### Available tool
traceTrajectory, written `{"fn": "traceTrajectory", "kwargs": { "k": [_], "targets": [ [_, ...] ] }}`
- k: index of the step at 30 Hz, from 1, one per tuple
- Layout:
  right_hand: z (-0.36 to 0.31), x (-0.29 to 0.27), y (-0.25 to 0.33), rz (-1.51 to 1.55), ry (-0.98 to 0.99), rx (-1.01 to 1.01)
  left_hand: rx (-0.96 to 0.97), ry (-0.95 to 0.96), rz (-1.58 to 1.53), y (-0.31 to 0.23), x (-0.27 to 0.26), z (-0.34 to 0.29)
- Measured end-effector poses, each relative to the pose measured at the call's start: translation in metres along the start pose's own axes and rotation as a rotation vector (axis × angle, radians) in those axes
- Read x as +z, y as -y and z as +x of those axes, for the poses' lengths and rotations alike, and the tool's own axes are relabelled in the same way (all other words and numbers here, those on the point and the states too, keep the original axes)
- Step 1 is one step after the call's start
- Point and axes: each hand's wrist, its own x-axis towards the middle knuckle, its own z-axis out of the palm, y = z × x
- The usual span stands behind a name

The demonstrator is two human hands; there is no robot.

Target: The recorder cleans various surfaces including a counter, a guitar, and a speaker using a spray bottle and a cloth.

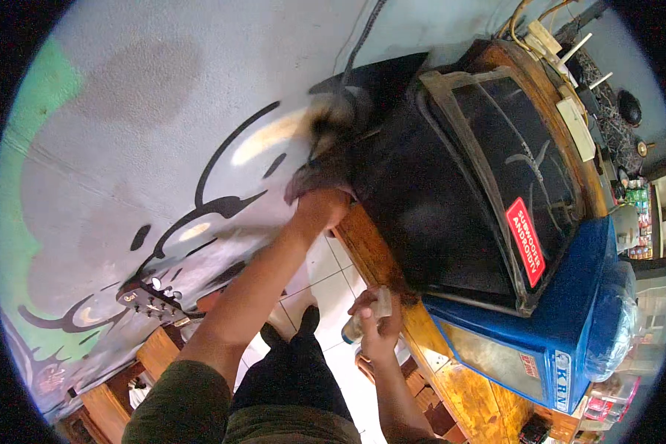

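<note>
My left arm reaches up to the back edge of a large black boxy set [429,192], which looks like an old television. There my left hand [327,203] grips a dark grey-purple cloth [307,176] against the set's back corner, close to the painted wall. Its fingers are mostly hidden and the area beyond is smeared by motion. Lower down, my right hand [381,333] is wrapped round a small translucent bottle [365,320] with a blue end pointing down and left. This bottle is beside the wooden counter edge, apart from the set.
A blue box [525,348] stands beside the black set on the wooden counter [488,407]. White router antennas [576,50] and cables are at the upper right. A guitar headstock [152,300] leans by the mural wall [155,133]. Wooden furniture [111,399] stands lower left.
</note>
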Motion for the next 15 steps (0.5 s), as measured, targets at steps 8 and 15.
{"fn": "traceTrajectory", "kwargs": {
  "k": [8, 15],
  "targets": [
    [0.0, -0.005, 0.006, 0.107, -0.015, 0.095, 0.154, -0.427, -0.155, 0.003, 0.044, -0.057],
    [-0.026, -0.007, 0.008, 0.093, -0.1, 0.063, 0.407, -0.516, -0.613, -0.052, 0.133, -0.107]
  ]
}}
